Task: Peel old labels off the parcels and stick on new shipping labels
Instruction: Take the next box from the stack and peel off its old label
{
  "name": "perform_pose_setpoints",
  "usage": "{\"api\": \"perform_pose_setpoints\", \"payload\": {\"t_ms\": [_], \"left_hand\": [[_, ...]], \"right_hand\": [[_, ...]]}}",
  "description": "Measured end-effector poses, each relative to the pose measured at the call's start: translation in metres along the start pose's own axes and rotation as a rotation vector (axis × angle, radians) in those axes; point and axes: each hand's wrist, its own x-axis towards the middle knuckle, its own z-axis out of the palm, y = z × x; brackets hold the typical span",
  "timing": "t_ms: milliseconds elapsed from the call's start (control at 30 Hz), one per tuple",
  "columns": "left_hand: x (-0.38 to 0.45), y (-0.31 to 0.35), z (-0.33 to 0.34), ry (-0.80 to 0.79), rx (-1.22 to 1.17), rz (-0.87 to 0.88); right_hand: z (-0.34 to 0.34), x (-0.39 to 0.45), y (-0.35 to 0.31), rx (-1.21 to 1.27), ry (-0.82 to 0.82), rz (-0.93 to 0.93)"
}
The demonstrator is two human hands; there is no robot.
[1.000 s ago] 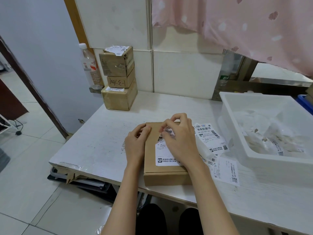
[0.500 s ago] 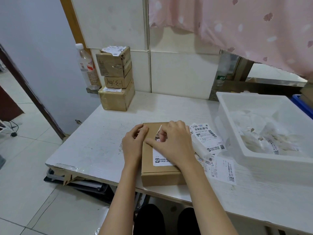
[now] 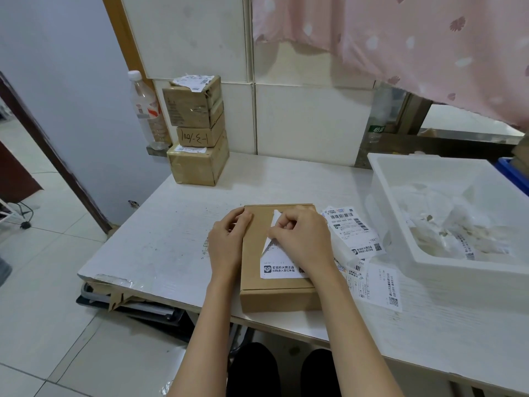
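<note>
On the white table (image 3: 177, 224) by tiled wall (image 3: 309, 118), right fingers (image 3: 282, 224) pinch label (image 3: 279, 265), left fingers (image 3: 237, 222) press parcel (image 3: 254, 253)

You sit at a white bench (image 3: 171, 230) with a scuffed, speckled top, pushed against a wall of large cream tiles (image 3: 309, 121). To your left runs a plain pale blue wall (image 3: 71, 81) edged by a wooden strip (image 3: 120, 38), with a dark door frame (image 3: 54, 156) leaning across it. Pale square floor tiles (image 3: 43, 325) spread below you. A pink curtain (image 3: 400, 44) with lighter spots hangs at your upper right, above a metal frame (image 3: 415, 118). The light is soft and even.
</note>
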Motion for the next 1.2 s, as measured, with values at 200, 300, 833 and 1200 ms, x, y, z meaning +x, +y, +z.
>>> {"api": "perform_pose_setpoints", "payload": {"t_ms": [200,300,833,1200], "left_hand": [[0.0,0.0,0.0,0.002,-0.003,0.017],[0.0,-0.001,0.0,0.0,-0.002,0.023],[0.001,0.0,0.001,-0.004,0.009,0.023],[0.002,-0.003,0.0,-0.015,0.002,0.028]], "right_hand": [[-0.001,-0.001,0.0,0.007,0.014,-0.035],[-0.002,0.001,0.0,0.081,0.071,0.006],[-0.001,0.0,0.001,0.029,0.079,0.009],[-0.007,-0.002,-0.002,0.091,0.033,0.064]]}}
